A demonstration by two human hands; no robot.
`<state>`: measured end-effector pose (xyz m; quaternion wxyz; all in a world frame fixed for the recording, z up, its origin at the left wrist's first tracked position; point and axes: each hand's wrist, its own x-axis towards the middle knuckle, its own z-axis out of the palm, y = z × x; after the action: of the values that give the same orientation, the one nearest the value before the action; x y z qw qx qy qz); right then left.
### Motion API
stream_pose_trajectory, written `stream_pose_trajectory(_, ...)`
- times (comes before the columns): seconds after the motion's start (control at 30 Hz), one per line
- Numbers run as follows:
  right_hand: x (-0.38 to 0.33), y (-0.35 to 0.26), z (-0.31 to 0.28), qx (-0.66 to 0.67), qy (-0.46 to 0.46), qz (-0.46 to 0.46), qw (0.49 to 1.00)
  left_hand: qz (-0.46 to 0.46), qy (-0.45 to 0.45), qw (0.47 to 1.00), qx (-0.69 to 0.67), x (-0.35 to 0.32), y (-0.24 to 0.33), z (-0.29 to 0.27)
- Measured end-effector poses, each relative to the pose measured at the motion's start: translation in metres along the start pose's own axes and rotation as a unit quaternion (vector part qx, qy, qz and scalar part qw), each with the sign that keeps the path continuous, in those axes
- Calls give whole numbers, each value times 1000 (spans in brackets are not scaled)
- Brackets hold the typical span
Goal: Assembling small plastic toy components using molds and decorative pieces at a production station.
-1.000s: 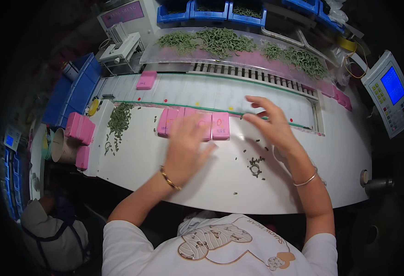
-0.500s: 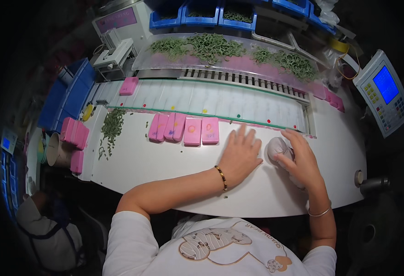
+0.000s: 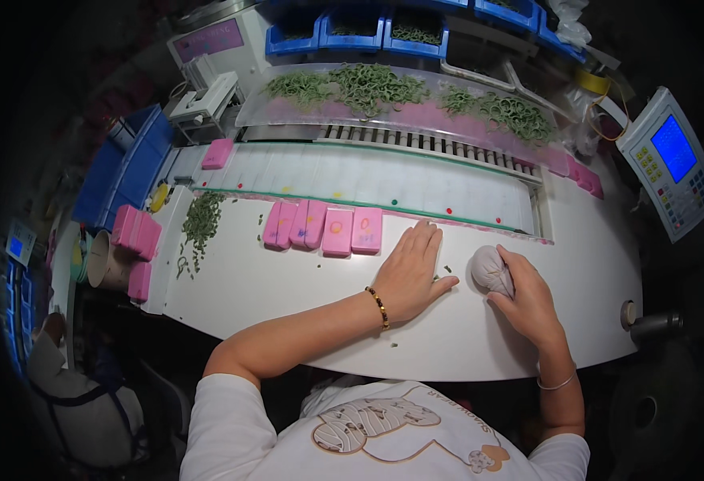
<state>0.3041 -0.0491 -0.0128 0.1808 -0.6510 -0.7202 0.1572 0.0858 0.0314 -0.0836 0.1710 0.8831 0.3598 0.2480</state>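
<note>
My left hand (image 3: 406, 276) lies flat on the white table, its fingers stretched out side by side and the thumb apart; it holds nothing. In my right hand (image 3: 530, 297) is a pale grey, rounded cloth pouch (image 3: 490, 268), gripped between thumb and fingers, with its gathered side partly hidden. Between the two hands lie a few small dark green pieces (image 3: 447, 268). Left of my left hand stands a row of several pink sponge-like blocks (image 3: 337, 233) with coloured marks on them.
A white conveyor belt (image 3: 320, 172) with coloured dots runs behind the blocks, carrying a pink block (image 3: 217, 153). Green curled pieces (image 3: 376, 86) heap on a clear tray beyond it. Loose green bits (image 3: 201, 224) lie at left. A control panel (image 3: 669, 156) stands at right.
The belt's dots and its pink block have shifted left. My left hand's spread fingers have come together, and green pieces now show beside its thumb. My right hand still grips the pouch.
</note>
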Motion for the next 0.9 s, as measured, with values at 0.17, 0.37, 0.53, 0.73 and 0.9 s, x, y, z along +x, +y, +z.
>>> stream_pose_trajectory(0.17,-11,16,-11,-13,57,35,998,-24,-54,986,-159,15,-2,-18)
stream_pose_trajectory(0.37,-8,35,-7,-39,57,16,997,93,-90,989,-66,10,-2,-6)
stream_pose_trajectory(0.53,-9,28,-12,-22,72,10,997,125,-193,956,-183,1,0,-19)
stream_pose_trajectory(0.73,-6,23,-10,-3,81,-8,997,202,-158,964,-71,18,-26,-24)
stream_pose_trajectory(0.9,-6,22,-4,-35,121,-17,992,277,-239,925,-99,0,-9,-19)
